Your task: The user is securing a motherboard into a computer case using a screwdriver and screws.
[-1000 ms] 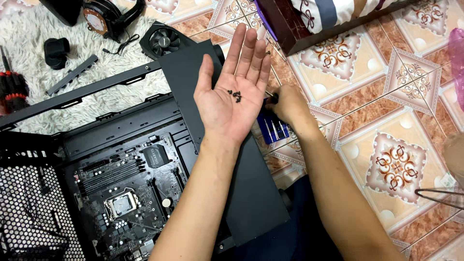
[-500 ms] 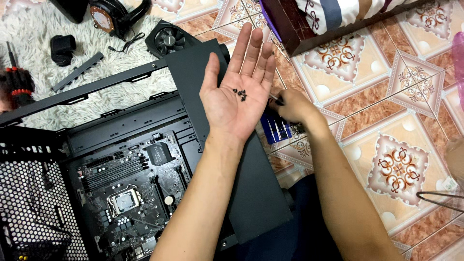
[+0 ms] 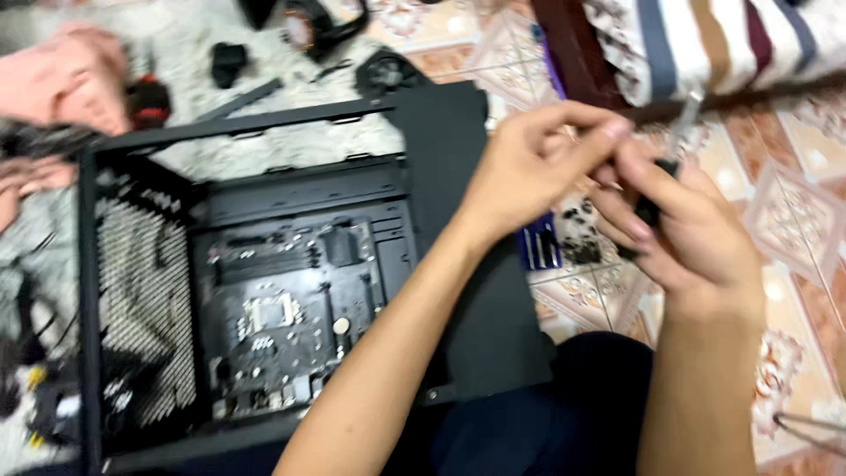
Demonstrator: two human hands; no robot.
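My left hand (image 3: 538, 163) is curled, its thumb and forefinger pinched against my right hand. The small dark screws that lay in its palm are hidden inside the fingers. My right hand (image 3: 692, 229) grips a screwdriver (image 3: 683, 123) with a black handle; its silver shaft points up and away. Both hands meet above the tiled floor, right of the black side panel (image 3: 480, 264). The picture is blurred by motion.
An open black computer case (image 3: 141, 291) with a motherboard (image 3: 282, 308) lies at the left. A blue bit set (image 3: 539, 247) and loose dark bits (image 3: 582, 238) sit below my hands. Further off are a fan (image 3: 388, 70), pink cloth (image 3: 70, 75) and a striped cushion (image 3: 705, 44).
My left hand has turned from flat and palm-up to curled and moved right to meet my right hand, which has lifted the screwdriver. The view has swung right.
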